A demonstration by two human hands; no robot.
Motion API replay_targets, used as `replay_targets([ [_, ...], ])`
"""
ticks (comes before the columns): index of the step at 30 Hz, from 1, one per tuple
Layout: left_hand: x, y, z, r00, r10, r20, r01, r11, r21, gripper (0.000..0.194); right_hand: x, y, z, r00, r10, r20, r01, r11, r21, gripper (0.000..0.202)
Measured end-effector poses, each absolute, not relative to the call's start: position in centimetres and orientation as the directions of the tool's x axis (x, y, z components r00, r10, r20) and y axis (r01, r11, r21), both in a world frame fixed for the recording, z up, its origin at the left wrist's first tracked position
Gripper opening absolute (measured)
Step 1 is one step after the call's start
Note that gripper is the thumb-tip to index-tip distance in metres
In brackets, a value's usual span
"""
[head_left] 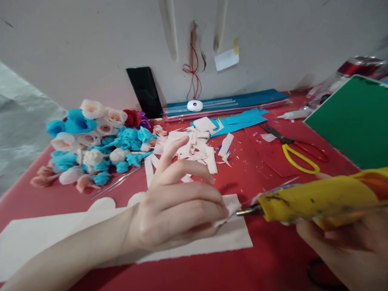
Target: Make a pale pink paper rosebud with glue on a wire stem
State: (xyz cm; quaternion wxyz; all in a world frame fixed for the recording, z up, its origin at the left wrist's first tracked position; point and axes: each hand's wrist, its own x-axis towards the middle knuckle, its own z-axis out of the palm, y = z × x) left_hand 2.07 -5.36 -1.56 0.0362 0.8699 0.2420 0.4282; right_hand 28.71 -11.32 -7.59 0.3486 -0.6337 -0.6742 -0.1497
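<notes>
Low in the middle, my left hand pinches a small pale pink piece of crepe paper between thumb and fingertips; the index finger is lifted. On the right, my right hand is wrapped round a yellow hot glue gun, whose metal nozzle points left and meets or nearly meets the held paper. Under my left hand lies a long pale paper sheet. Pale rounded paper petals rest along its far edge. Most of my right fingers are hidden behind the glue gun.
Paper flowers in blue, white and pink are heaped at the left. Pale paper scraps and blue paper lie at centre. Scissors and a green board are at right. A black phone leans on the wall.
</notes>
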Motion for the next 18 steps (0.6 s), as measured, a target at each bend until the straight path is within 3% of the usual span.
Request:
replay_targets([
  [4, 1.97, -5.27, -1.51, 0.550, 0.431, 0.715, 0.359, -0.895, 0.264, 0.010, 28.73, -11.07, -7.55, 0.087, 0.767, 0.635, 0.917, 0.188, -0.353, 0.024],
  [9, 1.98, -5.13, -1.67, 0.542, 0.437, 0.718, 0.368, -0.892, 0.264, 0.010, 28.59, -10.96, -7.30, 0.037, 0.755, 0.655, 0.960, 0.155, -0.232, 0.024],
  [14, 2.11, -5.05, -1.94, 0.547, 0.441, 0.712, 0.383, -0.888, 0.256, 0.010, 28.71, -11.16, -7.58, 0.117, 0.770, 0.627, 0.918, 0.156, -0.364, 0.026],
  [18, 2.02, -4.87, -1.77, 0.550, 0.418, 0.723, 0.364, -0.899, 0.243, 0.009, 28.44, -11.15, -7.58, 0.143, 0.772, 0.620, 0.947, 0.075, -0.313, 0.027],
])
